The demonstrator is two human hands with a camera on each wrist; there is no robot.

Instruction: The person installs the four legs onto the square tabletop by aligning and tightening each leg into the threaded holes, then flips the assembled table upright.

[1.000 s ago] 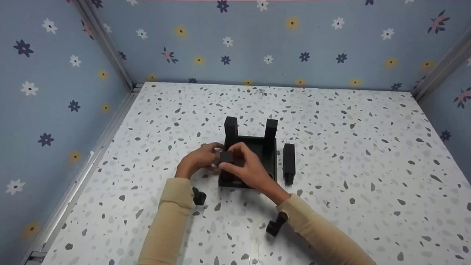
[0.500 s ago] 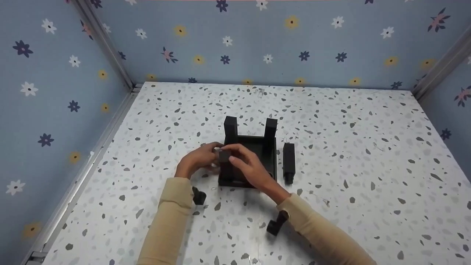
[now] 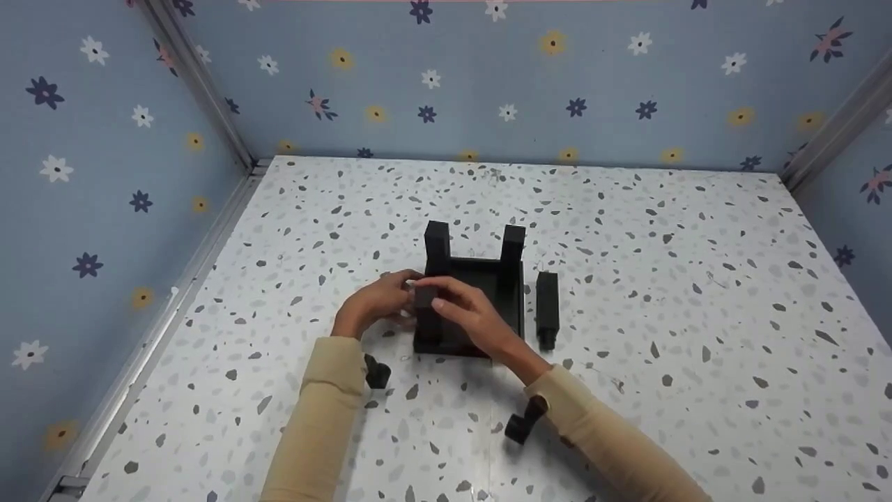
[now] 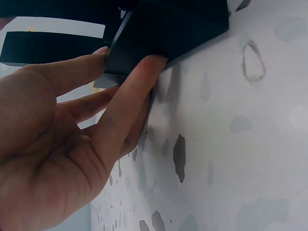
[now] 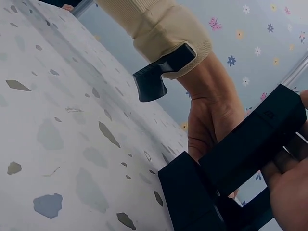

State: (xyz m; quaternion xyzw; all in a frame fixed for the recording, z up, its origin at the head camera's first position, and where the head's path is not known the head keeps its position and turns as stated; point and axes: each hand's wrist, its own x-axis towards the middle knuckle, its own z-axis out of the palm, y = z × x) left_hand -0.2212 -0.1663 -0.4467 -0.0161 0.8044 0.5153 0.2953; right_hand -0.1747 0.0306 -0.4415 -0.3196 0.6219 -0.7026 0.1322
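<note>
A small black table lies upside down, its shallow square tabletop [image 3: 477, 261] on the white surface. Two legs stand at its far corners, the far left leg [image 3: 437, 244] and the far right leg [image 3: 513, 244]. At the near left corner another black leg [image 3: 427, 317] rises upright; my right hand [image 3: 477, 314] holds it near its top between thumb and fingers. My left hand [image 3: 380, 298] grips the tabletop's left side, its fingers against the edge in the left wrist view. How that leg's foot sits in the corner is hidden.
A loose black leg [image 3: 548, 303] with a narrower threaded-looking end lies right of the tabletop. Black wrist-worn pieces [image 3: 524, 422] hang by both sleeves. Flower-patterned blue walls [image 3: 488, 84] enclose the speckled white surface [image 3: 662, 335] at the back and sides.
My right thumb and fingers have shifted round the near left leg, the thumb moving up and to the right. That leg appears slightly turned. My left hand stays in place.
</note>
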